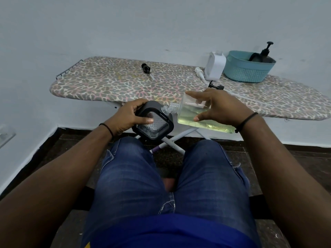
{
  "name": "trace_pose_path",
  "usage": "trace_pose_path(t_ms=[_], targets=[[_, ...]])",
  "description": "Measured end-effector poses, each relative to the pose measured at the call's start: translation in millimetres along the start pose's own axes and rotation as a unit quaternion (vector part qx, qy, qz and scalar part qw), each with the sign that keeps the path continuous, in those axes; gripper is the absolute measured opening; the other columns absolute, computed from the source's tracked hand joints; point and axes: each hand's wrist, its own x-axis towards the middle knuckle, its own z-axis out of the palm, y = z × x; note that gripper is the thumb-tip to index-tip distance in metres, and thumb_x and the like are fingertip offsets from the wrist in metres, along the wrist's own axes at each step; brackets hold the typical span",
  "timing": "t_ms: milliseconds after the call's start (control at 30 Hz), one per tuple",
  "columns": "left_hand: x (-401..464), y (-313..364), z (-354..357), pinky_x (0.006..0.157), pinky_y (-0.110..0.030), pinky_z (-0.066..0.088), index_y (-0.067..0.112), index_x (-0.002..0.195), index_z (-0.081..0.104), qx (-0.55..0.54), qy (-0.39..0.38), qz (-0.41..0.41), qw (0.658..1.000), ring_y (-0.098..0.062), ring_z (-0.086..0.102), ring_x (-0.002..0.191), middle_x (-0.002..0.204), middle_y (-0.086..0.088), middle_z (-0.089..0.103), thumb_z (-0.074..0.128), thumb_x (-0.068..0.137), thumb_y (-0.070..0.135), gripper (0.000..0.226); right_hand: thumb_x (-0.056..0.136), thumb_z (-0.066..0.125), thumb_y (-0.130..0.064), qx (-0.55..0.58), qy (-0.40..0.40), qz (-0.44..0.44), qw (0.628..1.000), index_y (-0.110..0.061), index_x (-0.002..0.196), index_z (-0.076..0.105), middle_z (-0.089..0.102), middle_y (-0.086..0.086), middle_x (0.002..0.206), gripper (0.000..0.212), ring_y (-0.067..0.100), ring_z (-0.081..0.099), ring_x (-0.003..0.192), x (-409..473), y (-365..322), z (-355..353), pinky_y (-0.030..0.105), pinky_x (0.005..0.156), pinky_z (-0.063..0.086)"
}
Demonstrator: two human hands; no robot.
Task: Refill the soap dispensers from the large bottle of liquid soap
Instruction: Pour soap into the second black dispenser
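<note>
My left hand (pixel 128 115) grips a black square soap dispenser (pixel 155 125) with a clear patterned face, held above my knees. My right hand (pixel 216 106) holds a clear bottle of yellow-green liquid soap (pixel 202 117), tipped on its side. The bottle's open threaded neck (pixel 167 108) touches the top of the dispenser. A white soap bottle (pixel 215 66) stands on the ironing board (pixel 125 83). Loose pump heads lie on the board: a black one (pixel 146 68) at the left, a white one (pixel 199 72) and a black one (pixel 215 85) near the white bottle.
A teal plastic basket (pixel 248 68) at the board's right holds a dark dispenser with a black pump (pixel 265 51). The board's white crossed legs (pixel 177 138) stand right before my knees. A pale wall is close behind; dark floor lies below.
</note>
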Motion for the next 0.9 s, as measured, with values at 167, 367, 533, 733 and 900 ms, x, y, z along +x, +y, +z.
trace_pose_path(t_ms=[167, 367, 533, 733, 900], targets=[[-1.0, 0.3, 0.7, 0.099, -0.032, 0.054, 0.006, 0.128, 0.062, 0.0, -0.001, -0.004, 1.0, -0.025, 0.068, 0.112, 0.122, -0.018, 0.069, 0.08, 0.08, -0.001, 0.051, 0.071, 0.085, -0.044, -0.006, -0.004, 0.004, 1.0, -0.051, 0.143, 0.041, 0.058, -0.009, 0.106, 0.085, 0.014, 0.056, 0.089, -1.2, -0.4, -1.4, 0.044, 0.081, 0.053], [-1.2, 2.3, 3.4, 0.095, -0.026, 0.055, 0.004, 0.128, 0.061, -0.002, -0.006, -0.007, 1.0, -0.018, 0.068, 0.107, 0.123, -0.019, 0.068, 0.078, 0.081, -0.004, 0.051, 0.071, 0.085, -0.043, -0.005, -0.005, 0.009, 1.0, -0.052, 0.143, 0.041, 0.058, -0.009, 0.105, 0.085, 0.013, 0.055, 0.089, -1.4, -0.4, -2.1, 0.043, 0.081, 0.053], [-1.4, 3.9, 4.8, 0.094, -0.024, 0.054, 0.009, 0.126, 0.062, -0.006, -0.01, -0.004, 1.0, -0.014, 0.069, 0.107, 0.123, -0.014, 0.069, 0.078, 0.081, -0.003, 0.049, 0.071, 0.085, -0.043, -0.005, -0.007, 0.01, 1.0, -0.05, 0.143, 0.041, 0.058, -0.009, 0.105, 0.085, 0.014, 0.055, 0.089, -1.2, -1.3, -2.3, 0.043, 0.082, 0.052], [-1.8, 3.3, 3.8, 0.092, -0.023, 0.054, 0.009, 0.127, 0.062, -0.008, -0.007, -0.003, 1.0, -0.017, 0.069, 0.107, 0.123, -0.017, 0.069, 0.078, 0.081, -0.002, 0.05, 0.071, 0.085, -0.042, -0.009, -0.007, 0.009, 1.0, -0.049, 0.144, 0.041, 0.057, -0.009, 0.105, 0.085, 0.013, 0.054, 0.089, -2.0, -3.0, -3.9, 0.043, 0.082, 0.052], [-1.3, 2.7, 4.1, 0.095, -0.026, 0.054, 0.007, 0.128, 0.061, -0.008, -0.01, -0.006, 1.0, -0.018, 0.068, 0.109, 0.123, -0.016, 0.069, 0.078, 0.081, -0.001, 0.051, 0.071, 0.085, -0.042, -0.006, -0.009, 0.01, 1.0, -0.049, 0.143, 0.042, 0.058, -0.007, 0.106, 0.084, 0.016, 0.055, 0.091, -2.9, -3.4, -4.6, 0.044, 0.082, 0.052]])
